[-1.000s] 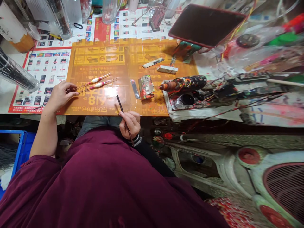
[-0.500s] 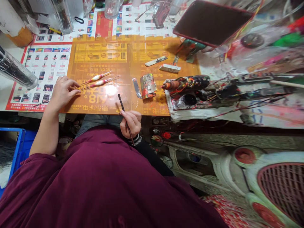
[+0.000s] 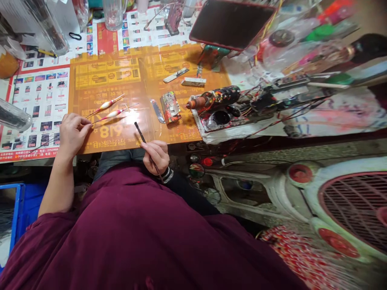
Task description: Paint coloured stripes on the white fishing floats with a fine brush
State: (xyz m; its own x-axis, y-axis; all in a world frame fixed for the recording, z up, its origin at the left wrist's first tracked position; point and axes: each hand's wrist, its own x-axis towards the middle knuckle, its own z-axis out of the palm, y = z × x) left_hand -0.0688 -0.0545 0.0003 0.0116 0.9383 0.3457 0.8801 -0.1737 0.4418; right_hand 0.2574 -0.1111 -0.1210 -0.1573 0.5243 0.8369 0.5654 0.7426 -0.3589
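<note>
Near the front edge of the amber mat (image 3: 169,135), my left hand (image 3: 74,131) is closed, thumb and finger pinching the thin stem of the nearer fishing float (image 3: 111,114). That float has a slim red and white body and lies slanted over the mat. Just beyond it rests a similar second float (image 3: 106,105), apart from my fingers. My right hand (image 3: 156,156) is wrapped round a dark, slender paintbrush (image 3: 140,133) at the table edge, with its black tip pointing up toward the mat. The brush does not touch the floats.
A paint-spattered block (image 3: 171,108), a blade (image 3: 157,111) and small strips lie on the mat. Paint-crusted tools (image 3: 220,96) lie on a white cloth at right. A tablet (image 3: 231,24) stands behind. Glass tubes (image 3: 13,114) are at left; a fan (image 3: 353,205) stands below.
The view has swung right, so the table's things appear further left. My left hand has drawn slightly toward me, and the floats lie further apart. My right hand keeps holding the paintbrush.
</note>
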